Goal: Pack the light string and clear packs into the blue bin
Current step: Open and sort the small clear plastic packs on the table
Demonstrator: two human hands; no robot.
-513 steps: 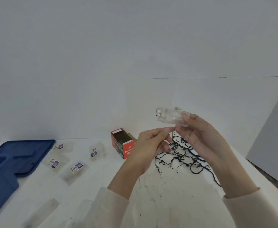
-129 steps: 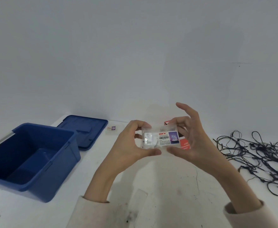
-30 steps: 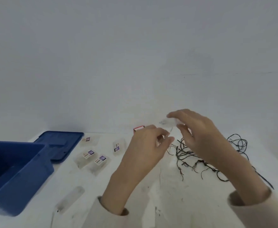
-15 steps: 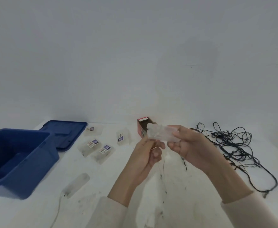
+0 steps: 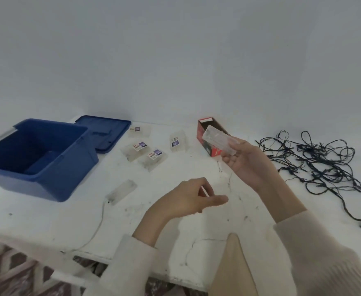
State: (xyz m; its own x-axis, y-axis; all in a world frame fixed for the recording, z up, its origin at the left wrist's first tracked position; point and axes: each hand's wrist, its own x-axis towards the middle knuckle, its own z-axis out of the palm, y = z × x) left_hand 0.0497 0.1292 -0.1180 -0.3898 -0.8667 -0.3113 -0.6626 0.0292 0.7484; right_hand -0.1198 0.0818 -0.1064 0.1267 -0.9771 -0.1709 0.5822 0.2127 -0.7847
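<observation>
- The deep blue plastic bin and the flat plastic lid behind it are the same blue.
- Right of the bin, clear flat plastic packs bear white-and-purple labels.
- Farther right are a red cardboard box, brown inside, and a black wire light string.
- Below the bin, the floor shows brown-and-white zigzags.

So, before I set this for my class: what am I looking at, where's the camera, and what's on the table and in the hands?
No machine: a person's two bare hands, filmed by a camera on their head, looking down. On the table sit an open blue bin, its lid behind, four labelled clear packs, a red box, a wired clear case and a black light string. The right hand holds a second clear case; the left hand is curled, and I can't tell if it pinches anything.
</observation>
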